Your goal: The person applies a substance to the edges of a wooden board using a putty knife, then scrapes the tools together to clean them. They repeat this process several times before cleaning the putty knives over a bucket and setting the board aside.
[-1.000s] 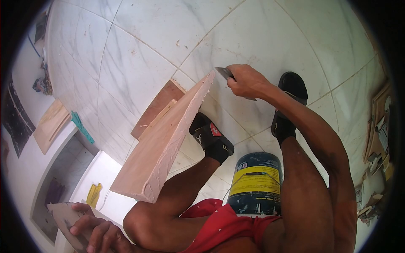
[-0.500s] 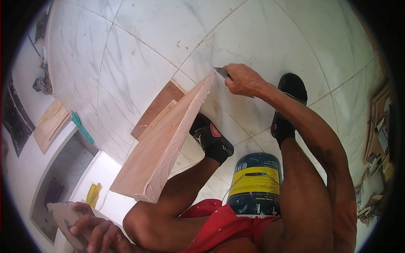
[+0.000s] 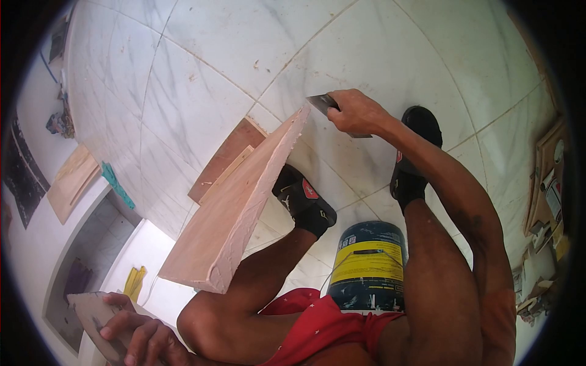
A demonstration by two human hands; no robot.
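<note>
My right hand (image 3: 361, 114) is closed around a flat metal putty knife (image 3: 320, 102), whose blade shows on both sides of the fingers. Its corner sits right at the far end of a wooden panel (image 3: 213, 232). Pinkish putty (image 3: 264, 201) with a rough, ridged surface covers the panel's long narrow edge. The panel slants across the view, its near end close to my left knee. At the lower left, the fingers of my left hand (image 3: 149, 341) wrap over a thin, pale flat board (image 3: 91, 314); part of that hand is cut off by the frame.
A dark bucket (image 3: 367, 293) with a yellow label stands between my legs. Wooden boards (image 3: 226, 155) lie on the tiled floor (image 3: 366, 49) behind the panel. A white ledge with a yellow cloth (image 3: 135, 282) is at left; stacked scraps (image 3: 546, 244) line the right side.
My right hand has shifted slightly up, and the putty knife has tilted so more of its blade shows. The panel and my left hand have barely moved.
</note>
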